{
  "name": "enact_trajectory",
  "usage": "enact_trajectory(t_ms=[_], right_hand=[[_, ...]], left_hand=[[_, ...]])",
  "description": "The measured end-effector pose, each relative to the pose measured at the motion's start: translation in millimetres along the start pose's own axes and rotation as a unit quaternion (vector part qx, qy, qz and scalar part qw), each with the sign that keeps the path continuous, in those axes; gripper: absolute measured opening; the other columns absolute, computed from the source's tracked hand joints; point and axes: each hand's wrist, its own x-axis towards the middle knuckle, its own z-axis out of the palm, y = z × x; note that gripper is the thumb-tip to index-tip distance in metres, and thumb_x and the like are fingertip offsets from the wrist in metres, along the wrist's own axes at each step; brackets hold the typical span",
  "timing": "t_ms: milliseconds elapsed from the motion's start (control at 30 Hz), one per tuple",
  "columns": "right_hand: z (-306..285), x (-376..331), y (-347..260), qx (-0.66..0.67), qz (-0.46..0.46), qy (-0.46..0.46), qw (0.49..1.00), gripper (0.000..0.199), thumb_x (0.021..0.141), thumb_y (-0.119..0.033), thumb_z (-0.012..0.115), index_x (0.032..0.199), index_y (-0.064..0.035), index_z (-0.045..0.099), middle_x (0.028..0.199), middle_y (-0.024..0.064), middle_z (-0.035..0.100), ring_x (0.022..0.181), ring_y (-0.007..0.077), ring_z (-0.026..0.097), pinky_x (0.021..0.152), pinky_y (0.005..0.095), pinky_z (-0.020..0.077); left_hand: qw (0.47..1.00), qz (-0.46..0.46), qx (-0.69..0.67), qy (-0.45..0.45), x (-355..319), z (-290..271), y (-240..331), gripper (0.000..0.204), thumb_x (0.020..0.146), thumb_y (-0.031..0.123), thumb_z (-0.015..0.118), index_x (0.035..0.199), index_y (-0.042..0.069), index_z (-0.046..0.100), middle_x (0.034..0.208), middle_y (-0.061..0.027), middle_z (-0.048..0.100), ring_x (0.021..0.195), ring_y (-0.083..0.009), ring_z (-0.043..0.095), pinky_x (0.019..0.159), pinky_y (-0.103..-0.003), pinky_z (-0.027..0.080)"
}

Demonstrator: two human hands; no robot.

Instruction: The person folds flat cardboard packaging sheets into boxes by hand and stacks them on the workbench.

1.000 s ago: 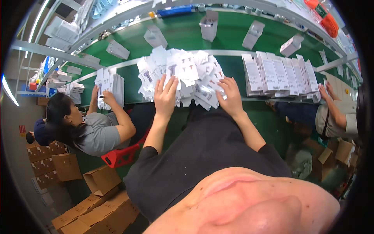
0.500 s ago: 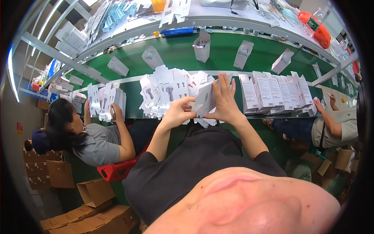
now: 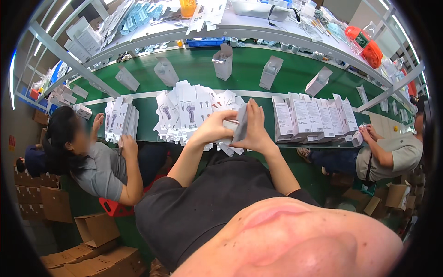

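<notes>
A small white carton (image 3: 240,123) is held up between my two hands, over the table's near edge. My left hand (image 3: 211,129) grips its left side, with thumb and fingers bent round it. Against the carton's right side lies my right hand (image 3: 257,132), fingers pointing up and thumb at the bottom edge. My fingers partly hide the carton, so its ends are hard to make out. Just beyond my left hand spreads a loose pile of flat printed cartons (image 3: 190,110). To the right of my hands, folded white boxes (image 3: 308,118) stand close together in a row.
Several open-topped boxes stand spaced along the green belt, one box (image 3: 223,67) straight ahead. A metal shelf (image 3: 258,28) runs above it. At left a co-worker (image 3: 108,161) is beside stacked flat cartons (image 3: 122,119); another person (image 3: 378,150) handles a box at right. Brown cardboard boxes (image 3: 96,229) sit lower left.
The carton has turned so that its side shows more edge-on, and my right fingers have closed in along it. The whole view has shifted slightly. The left co-worker's hands have moved.
</notes>
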Motion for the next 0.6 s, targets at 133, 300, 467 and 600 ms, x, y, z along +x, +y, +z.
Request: enact_trajectory(t_ms=[133, 300, 467, 600], right_hand=[[18.2, -8.7, 4.4, -0.053, -0.087, 0.02, 0.995, 0.126, 0.046, -0.02, 0.095, 0.155, -0.0075, 0.032, 0.159, 0.0235, 0.029, 0.144, 0.0431, 0.035, 0.116, 0.0526, 0.0335], [-3.9, -22.5, 36.3, 0.148, 0.128, -0.019, 0.98, 0.124, 0.052, -0.026, 0.096, 0.155, -0.005, 0.03, 0.154, 0.0201, 0.038, 0.138, 0.0372, 0.042, 0.11, 0.0467, 0.038], [-18.4, -2.2, -1.4, 0.498, 0.048, 0.084, 0.862, 0.09, 0.071, -0.019, 0.084, 0.15, -0.0076, 0.042, 0.149, 0.0166, 0.044, 0.13, 0.0321, 0.049, 0.106, 0.041, 0.0439], [-33.0, 8.1, -27.0, 0.527, 0.175, 0.084, 0.828, 0.066, 0.084, -0.014, 0.071, 0.145, -0.0055, 0.047, 0.147, 0.0147, 0.045, 0.126, 0.0284, 0.05, 0.106, 0.0374, 0.0423]], left_hand=[[0.914, -0.113, 0.39, 0.011, 12.1, 7.0, 4.9, 0.06, 0.069, 0.013, 0.077, 0.127, 0.001, 0.066, 0.116, -0.0164, 0.071, 0.102, -0.0269, 0.067, 0.089, -0.03, 0.052], [0.981, 0.057, 0.156, 0.105, 12.6, -15.6, 9.4, 0.066, 0.066, 0.012, 0.077, 0.131, 0.004, 0.064, 0.123, -0.013, 0.069, 0.109, -0.0282, 0.065, 0.096, -0.032, 0.05], [0.949, 0.185, -0.25, -0.043, 2.3, 21.1, 5.2, 0.071, 0.068, 0.015, 0.079, 0.136, 0.007, 0.06, 0.132, -0.01, 0.064, 0.117, -0.0275, 0.061, 0.1, -0.035, 0.048], [0.938, 0.336, 0.063, 0.059, 18.2, 29.8, -3.2, 0.067, 0.079, 0.022, 0.075, 0.142, 0.008, 0.054, 0.14, -0.0116, 0.058, 0.127, -0.0268, 0.054, 0.108, -0.037, 0.041]])
